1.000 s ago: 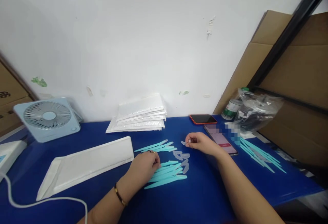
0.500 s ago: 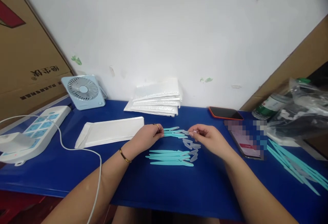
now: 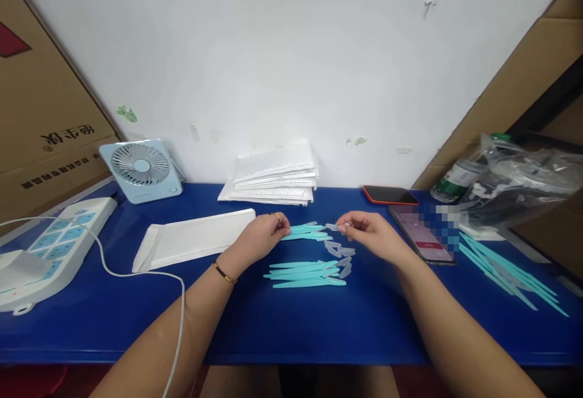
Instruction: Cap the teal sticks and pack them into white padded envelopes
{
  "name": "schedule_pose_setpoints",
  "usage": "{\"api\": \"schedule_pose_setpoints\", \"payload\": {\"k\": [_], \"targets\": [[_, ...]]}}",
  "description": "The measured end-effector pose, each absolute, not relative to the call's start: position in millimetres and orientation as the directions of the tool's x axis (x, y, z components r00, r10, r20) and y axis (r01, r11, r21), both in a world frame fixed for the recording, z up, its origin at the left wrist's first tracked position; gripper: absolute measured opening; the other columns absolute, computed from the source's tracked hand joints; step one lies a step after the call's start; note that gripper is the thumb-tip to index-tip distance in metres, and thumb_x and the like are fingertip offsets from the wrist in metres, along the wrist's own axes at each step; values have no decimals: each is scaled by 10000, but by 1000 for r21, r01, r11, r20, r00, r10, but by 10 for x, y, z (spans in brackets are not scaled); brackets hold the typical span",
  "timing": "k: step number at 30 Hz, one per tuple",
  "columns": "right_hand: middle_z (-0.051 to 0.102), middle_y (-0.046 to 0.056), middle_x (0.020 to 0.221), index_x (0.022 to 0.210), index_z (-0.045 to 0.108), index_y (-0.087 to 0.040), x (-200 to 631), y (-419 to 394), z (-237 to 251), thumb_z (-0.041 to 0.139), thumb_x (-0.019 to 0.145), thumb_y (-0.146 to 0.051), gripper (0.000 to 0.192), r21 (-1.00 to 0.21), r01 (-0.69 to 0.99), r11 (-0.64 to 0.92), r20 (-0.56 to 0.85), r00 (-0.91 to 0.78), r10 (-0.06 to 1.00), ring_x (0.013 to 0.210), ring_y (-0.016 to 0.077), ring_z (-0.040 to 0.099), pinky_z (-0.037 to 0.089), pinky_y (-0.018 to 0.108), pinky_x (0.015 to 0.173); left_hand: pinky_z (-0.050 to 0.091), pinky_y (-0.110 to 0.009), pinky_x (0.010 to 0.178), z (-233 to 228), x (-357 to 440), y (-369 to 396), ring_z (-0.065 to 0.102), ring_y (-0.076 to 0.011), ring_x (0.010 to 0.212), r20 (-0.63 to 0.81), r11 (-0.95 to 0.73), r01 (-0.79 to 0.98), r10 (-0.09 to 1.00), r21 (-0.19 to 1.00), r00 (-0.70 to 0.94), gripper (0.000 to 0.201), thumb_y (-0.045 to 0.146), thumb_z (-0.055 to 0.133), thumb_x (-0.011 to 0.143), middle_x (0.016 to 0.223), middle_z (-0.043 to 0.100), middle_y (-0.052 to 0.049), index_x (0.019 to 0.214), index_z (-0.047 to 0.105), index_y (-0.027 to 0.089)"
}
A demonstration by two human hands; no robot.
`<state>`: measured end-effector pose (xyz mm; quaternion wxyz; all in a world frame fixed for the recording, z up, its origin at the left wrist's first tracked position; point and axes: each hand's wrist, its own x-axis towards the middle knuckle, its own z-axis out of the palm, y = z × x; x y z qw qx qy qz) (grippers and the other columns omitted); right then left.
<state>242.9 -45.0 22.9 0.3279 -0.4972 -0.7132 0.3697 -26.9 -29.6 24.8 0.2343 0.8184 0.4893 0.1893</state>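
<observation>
Blue tabletop (image 3: pixel 319 331) runs the full width, set against a white wall (image 3: pixel 273 51). Cardboard boxes (image 3: pixel 40 124) lean in at far left, and more cardboard (image 3: pixel 510 100) stands at far right.

On the left edge lies a white power strip (image 3: pixel 50 246), its white cable (image 3: pixel 150 276) looping across the left forearm. Behind it is a small pale-blue desk fan (image 3: pixel 140 169), upright and facing out. A flat white padded envelope (image 3: pixel 195 237) lies just left of the hands; a stack of the same envelopes (image 3: pixel 273 176) sits against the wall. At right there is a crumpled clear plastic bag (image 3: pixel 519 182) with a green-labelled bottle (image 3: pixel 453 182) beside it, then two phones: one with a red case (image 3: pixel 389 194), dark screen, and one (image 3: pixel 421 234) lit.

A loose row of teal plastic sticks (image 3: pixel 505 270) lies fanned at far right, well apart from the hands. A smaller bundle of teal sticks (image 3: pixel 305 273) lies below and between the hands, with a few clear caps (image 3: pixel 341 252) scattered just beside it.

Left hand (image 3: pixel 262 237), ring and bracelet on, pinches the end of a teal stick (image 3: pixel 307 232) lying over a second small cluster. Right hand (image 3: pixel 371 234) is pinched on a small clear cap (image 3: pixel 332 226), held near that stick's tip. The hands are apart.
</observation>
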Motion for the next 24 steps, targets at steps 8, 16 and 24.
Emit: {"api": "schedule_pose_setpoints", "payload": {"k": [8,16,24], "targets": [[563,14,646,868,648,-158,2387,-474,233,595,772,-435,298,-870,433,234,108,-296,949,571,120,488,387,241,511,356,-249,583,232,-266,-274,531,-144,666,63,-413,732,888,543,455,181,320,454,833,766,622,-5,838,582,193],[568,5,634,864,649,-156,2299,-486,171,593,777,-423,287,-856,455,245,92,-332,939,551,108,483,376,230,507,368,-246,584,276,-212,-337,525,-141,654,52,-449,706,861,547,507,163,282,454,823,745,618,-8,833,588,190],[561,3,611,823,645,-149,2327,-480,199,602,763,-431,292,-868,432,246,123,-294,948,532,103,474,363,221,484,387,-253,603,206,-228,-285,539,-144,665,32,-404,687,874,603,486,187,326,460,820,758,625,-7,842,586,189]]}}
